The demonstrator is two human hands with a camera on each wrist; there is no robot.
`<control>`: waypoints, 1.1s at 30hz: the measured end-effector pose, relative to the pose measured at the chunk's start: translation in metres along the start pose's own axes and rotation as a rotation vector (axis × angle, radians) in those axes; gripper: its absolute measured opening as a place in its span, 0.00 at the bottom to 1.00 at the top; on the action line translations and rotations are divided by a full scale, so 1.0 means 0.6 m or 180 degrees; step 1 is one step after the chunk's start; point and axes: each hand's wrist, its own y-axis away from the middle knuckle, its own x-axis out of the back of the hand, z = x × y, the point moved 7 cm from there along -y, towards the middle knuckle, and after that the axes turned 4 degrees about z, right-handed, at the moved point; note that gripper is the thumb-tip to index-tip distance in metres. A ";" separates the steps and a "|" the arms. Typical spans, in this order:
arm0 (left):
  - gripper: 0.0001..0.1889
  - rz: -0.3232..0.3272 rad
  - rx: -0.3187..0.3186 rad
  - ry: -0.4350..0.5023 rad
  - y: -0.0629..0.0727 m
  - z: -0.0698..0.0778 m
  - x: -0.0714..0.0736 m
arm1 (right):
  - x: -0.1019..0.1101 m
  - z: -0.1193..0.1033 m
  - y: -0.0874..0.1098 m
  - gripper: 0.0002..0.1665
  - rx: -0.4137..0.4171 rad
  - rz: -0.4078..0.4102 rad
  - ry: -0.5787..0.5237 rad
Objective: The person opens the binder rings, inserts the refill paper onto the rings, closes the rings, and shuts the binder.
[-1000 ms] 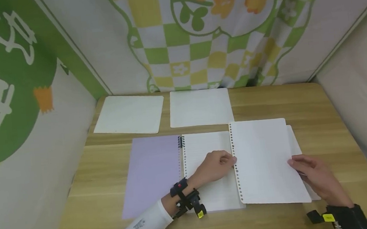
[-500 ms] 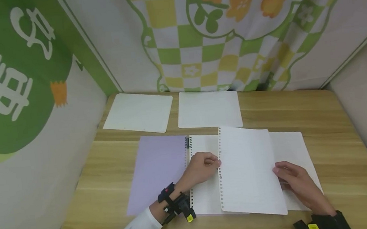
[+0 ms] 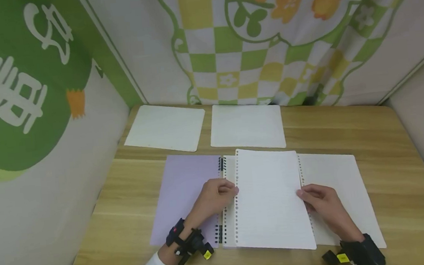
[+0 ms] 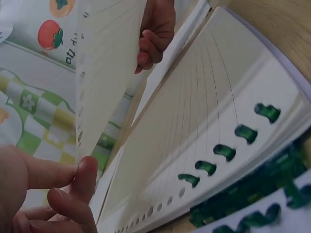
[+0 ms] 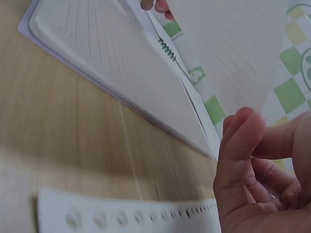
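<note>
Both hands hold up one lined loose-leaf sheet (image 3: 269, 201) with a row of punched holes along its left edge. My left hand (image 3: 217, 196) pinches the holed edge, thumb against forefinger in the left wrist view. The opposite edge is pinched by my right hand (image 3: 322, 200). Below the sheet lies an open ring-bound notebook, its purple cover (image 3: 188, 193) folded to the left and its lined pages (image 4: 194, 107) mostly hidden in the head view. Dark green binder rings (image 4: 223, 153) pass through the page holes near the spine.
Another punched sheet (image 3: 342, 192) lies right of the notebook, partly under my right hand. Two white sheets, a left one (image 3: 166, 128) and a right one (image 3: 247, 125), lie along the back of the wooden table (image 3: 118, 187). A patterned curtain (image 3: 251, 61) hangs behind.
The held sheet has moved left with both hands, from beside the notebook to over its right-hand pages, uncovering the punched sheet at the right. The head view has also shifted.
</note>
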 end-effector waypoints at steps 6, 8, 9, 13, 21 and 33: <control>0.14 0.0306 -0.0252 -0.0227 0.014 0.000 0.033 | -0.027 -0.008 -0.010 0.22 0.0002 0.0013 -0.0072; 0.16 0.0441 -0.0421 -0.0457 0.018 0.007 0.043 | -0.035 -0.009 -0.013 0.21 -0.0025 -0.0001 -0.0130; 0.18 0.0485 -0.0524 -0.0601 0.019 0.011 0.048 | -0.039 -0.010 -0.014 0.21 -0.0038 -0.0006 -0.0130; 0.25 0.0443 -0.0949 -0.1219 0.017 0.027 0.054 | -0.052 -0.015 -0.018 0.21 -0.0070 -0.0037 -0.0127; 0.30 -0.0180 -0.1041 -0.1717 0.003 0.017 0.040 | -0.065 -0.016 -0.024 0.21 -0.0109 -0.0076 -0.0102; 0.32 -0.0313 -0.0930 -0.1807 0.003 0.009 0.029 | -0.064 -0.024 -0.021 0.19 -0.0131 -0.0054 -0.0127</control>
